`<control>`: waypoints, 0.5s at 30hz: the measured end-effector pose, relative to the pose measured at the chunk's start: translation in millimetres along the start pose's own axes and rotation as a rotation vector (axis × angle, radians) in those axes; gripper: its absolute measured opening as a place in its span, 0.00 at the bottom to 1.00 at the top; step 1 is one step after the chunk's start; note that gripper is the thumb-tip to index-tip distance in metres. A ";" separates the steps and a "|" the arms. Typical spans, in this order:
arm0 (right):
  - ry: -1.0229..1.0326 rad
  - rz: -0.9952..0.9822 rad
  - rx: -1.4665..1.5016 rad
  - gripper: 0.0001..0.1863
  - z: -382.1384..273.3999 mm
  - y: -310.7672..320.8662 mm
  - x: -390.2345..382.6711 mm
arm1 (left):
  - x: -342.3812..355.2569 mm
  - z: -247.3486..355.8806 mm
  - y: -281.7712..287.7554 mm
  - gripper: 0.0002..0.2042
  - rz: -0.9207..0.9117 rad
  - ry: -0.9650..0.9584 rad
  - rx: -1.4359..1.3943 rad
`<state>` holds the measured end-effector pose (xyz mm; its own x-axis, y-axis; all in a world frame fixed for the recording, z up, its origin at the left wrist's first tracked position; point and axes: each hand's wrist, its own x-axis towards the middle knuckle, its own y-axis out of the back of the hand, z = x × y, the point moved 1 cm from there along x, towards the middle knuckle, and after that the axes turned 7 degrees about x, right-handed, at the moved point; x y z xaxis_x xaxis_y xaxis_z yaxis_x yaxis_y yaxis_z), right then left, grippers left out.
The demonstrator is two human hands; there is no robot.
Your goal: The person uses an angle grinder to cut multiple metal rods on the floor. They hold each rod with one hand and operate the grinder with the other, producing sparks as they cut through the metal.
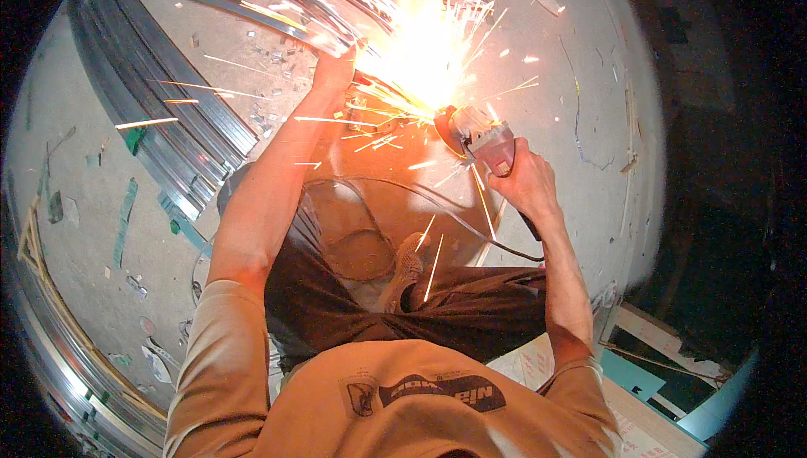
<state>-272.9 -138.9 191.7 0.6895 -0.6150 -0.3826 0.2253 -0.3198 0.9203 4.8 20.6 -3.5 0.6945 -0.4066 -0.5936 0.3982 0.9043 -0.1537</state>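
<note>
My right hand [530, 179] is wrapped round the body of an angle grinder [491, 143]. The grinder's disc [447, 128] faces left, beside a dense white-orange burst of sparks [429, 50]. At the upper middle my left hand [336, 73] grips a long metal profile [273, 22] that comes in from the upper left. Glare hides the fingertips and the spot where disc and metal meet. Below the grinder, a dark power cord [504, 248] curves across the floor by my bent legs [471, 298].
A bundle of long ribbed metal profiles [155, 92] lies at the left, with more profiles [71, 374] at the lower left. Small metal scraps [261, 58] and a green strip [124, 221] litter the concrete floor. Boards [664, 336] stand at the lower right.
</note>
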 end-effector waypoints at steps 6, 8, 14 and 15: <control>0.009 0.028 -0.010 0.27 -7.0 -1.7 -3.4 | 5.0 -2.9 3.2 0.24 -0.064 -0.116 -0.026; -0.010 -0.001 -0.005 0.28 -8.4 0.0 -2.5 | 4.9 -2.6 3.0 0.23 -0.048 -0.170 -0.062; -0.002 -0.025 -0.015 0.30 -11.7 4.5 -4.0 | -0.5 -2.5 -0.8 0.23 -0.036 -0.080 -0.157; -0.004 -0.027 -0.020 0.30 -12.4 4.9 -4.4 | -1.3 -2.2 -1.1 0.24 -0.035 -0.093 -0.145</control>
<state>-266.3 -128.8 198.8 0.6804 -0.6091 -0.4074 0.2576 -0.3216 0.9111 2.1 20.4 -4.4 0.7369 -0.4419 -0.5115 0.3366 0.8961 -0.2893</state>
